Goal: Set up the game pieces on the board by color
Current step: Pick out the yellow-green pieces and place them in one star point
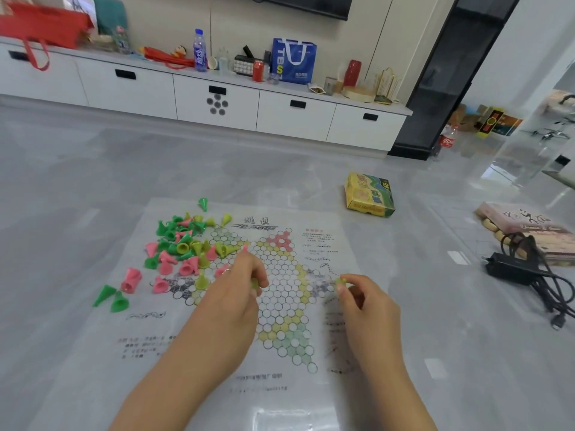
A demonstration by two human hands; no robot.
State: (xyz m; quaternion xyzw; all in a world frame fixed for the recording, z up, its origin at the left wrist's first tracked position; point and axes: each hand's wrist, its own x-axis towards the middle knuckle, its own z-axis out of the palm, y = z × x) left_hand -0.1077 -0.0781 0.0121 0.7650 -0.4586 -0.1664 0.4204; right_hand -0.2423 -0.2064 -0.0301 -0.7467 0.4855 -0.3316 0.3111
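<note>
A paper Chinese-checkers board (280, 306) lies flat on the grey floor, its star of circles printed in red, yellow and green corners. A loose heap of cone pieces (183, 247) in green, pink and yellow-green covers its left part. My left hand (239, 293) hovers over the board's middle and pinches a yellow-green piece (254, 284) in its fingertips. My right hand (361, 293) is at the star's right tip, where it pinches another yellow-green piece (341, 283). Two green cones (110, 298) lie apart at the board's left edge.
A yellow-green game box (370, 195) sits on the floor beyond the board's right corner. At the right lie a flat pink box (525, 225) and a black adapter with tangled cable (522, 269). A white low cabinet (217, 101) with bottles and bags runs along the back.
</note>
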